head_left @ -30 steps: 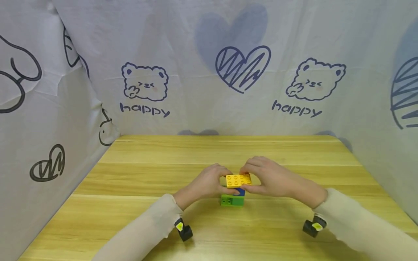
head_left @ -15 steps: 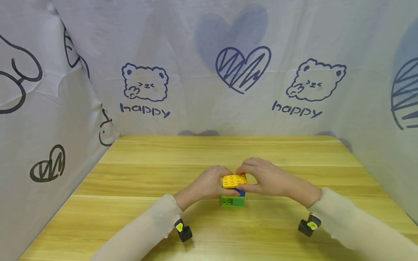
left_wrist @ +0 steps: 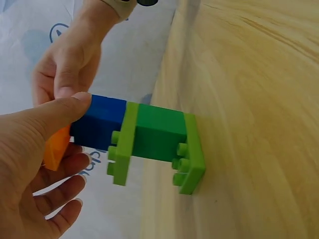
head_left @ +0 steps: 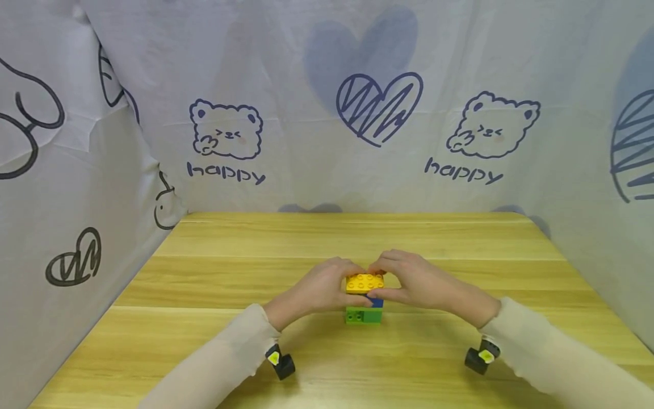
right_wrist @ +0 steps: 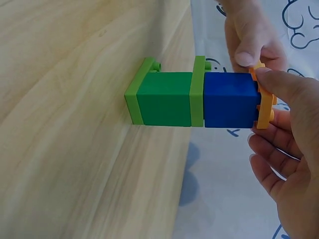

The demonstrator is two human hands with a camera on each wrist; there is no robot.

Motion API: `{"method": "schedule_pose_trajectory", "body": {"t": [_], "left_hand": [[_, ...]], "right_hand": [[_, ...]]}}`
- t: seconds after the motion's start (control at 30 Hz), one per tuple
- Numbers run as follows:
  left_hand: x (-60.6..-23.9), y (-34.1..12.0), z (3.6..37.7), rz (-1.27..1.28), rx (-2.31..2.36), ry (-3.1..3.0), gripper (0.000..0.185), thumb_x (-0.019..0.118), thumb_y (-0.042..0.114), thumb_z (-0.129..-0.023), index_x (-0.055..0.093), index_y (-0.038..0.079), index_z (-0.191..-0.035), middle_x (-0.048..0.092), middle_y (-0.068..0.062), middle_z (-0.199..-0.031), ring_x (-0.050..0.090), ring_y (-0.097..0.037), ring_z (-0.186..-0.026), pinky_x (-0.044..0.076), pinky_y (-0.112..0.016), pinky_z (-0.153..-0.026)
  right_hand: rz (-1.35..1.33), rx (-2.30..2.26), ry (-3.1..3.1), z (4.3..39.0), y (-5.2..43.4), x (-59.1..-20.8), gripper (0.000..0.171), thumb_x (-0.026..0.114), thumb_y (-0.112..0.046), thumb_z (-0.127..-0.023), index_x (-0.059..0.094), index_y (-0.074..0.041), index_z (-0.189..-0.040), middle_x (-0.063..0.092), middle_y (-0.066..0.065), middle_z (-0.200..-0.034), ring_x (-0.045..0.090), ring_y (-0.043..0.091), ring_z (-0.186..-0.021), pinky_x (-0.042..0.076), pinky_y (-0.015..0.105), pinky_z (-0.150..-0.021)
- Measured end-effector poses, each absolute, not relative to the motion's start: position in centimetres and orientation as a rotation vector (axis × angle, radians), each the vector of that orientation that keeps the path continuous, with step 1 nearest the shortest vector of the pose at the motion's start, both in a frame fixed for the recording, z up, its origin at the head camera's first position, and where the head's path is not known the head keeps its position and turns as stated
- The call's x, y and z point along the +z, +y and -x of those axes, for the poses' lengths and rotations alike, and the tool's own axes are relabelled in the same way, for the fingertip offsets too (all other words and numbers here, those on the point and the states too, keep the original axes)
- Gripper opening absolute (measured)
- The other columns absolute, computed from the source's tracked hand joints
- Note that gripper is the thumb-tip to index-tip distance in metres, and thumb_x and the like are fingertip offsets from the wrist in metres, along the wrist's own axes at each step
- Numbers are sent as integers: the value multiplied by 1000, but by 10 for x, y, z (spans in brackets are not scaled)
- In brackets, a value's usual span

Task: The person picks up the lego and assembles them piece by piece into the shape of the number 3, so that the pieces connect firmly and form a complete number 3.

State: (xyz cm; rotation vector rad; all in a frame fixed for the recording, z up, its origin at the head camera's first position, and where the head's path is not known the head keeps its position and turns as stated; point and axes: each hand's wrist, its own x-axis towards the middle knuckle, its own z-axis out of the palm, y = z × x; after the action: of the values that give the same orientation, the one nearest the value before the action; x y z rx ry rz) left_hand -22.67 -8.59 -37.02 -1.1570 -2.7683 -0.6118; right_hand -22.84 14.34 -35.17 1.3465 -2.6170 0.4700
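A small tower of toy building bricks stands on the table. From the bottom it has a light green thin brick (left_wrist: 197, 154), a green block (right_wrist: 164, 98), another light green thin brick (right_wrist: 197, 92), a blue block (right_wrist: 230, 99) and a yellow thin brick (head_left: 364, 282) on top. My left hand (head_left: 322, 287) grips the tower's upper part, thumb across the front of the blue block and fingers curled behind. From the other side, my right hand (head_left: 421, 278) pinches the yellow brick, its thumb (right_wrist: 279, 82) at the edge. Studs on the light green bricks stick out to one side.
The wooden table (head_left: 245, 238) spreads out around the tower. Behind and at both sides hangs a pale cloth (head_left: 306, 170) printed with bears and hearts. Each sleeved wrist carries a small black camera (head_left: 480, 358).
My right hand has shifted left with the yellow brick, which sits lined up over the blue block instead of jutting to the right. My left hand has stayed almost in place.
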Motion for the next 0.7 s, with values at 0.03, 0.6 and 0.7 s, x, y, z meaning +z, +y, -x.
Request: {"method": "schedule_pose_trajectory", "body": {"t": [0.03,0.6,0.7], "left_hand": [[-369,-87,226,1161,-605,-2766,52,75,52,-82,69,15,-118,66,7,-98,53,-10,-81,43,-22,-66],[-360,-98,217,1198,-544,-2643,42,67,43,-92,68,14,-121,68,3,-112,59,-13,-98,50,-31,-85],[-361,-97,217,1213,-521,-2598,39,68,41,-92,70,13,-119,69,1,-110,60,-14,-96,51,-30,-83]], "right_hand": [[-1336,476,-2632,228,143,-352,41,70,-44,-89,68,-13,-115,62,-8,-103,56,5,-89,52,26,-79],[-1208,670,-2611,223,145,-364,46,69,-51,-86,69,-14,-115,66,-8,-104,60,7,-93,53,30,-81],[-1200,716,-2587,223,148,-367,46,69,-49,-86,69,-14,-117,68,-7,-107,62,9,-96,54,32,-82]]}}
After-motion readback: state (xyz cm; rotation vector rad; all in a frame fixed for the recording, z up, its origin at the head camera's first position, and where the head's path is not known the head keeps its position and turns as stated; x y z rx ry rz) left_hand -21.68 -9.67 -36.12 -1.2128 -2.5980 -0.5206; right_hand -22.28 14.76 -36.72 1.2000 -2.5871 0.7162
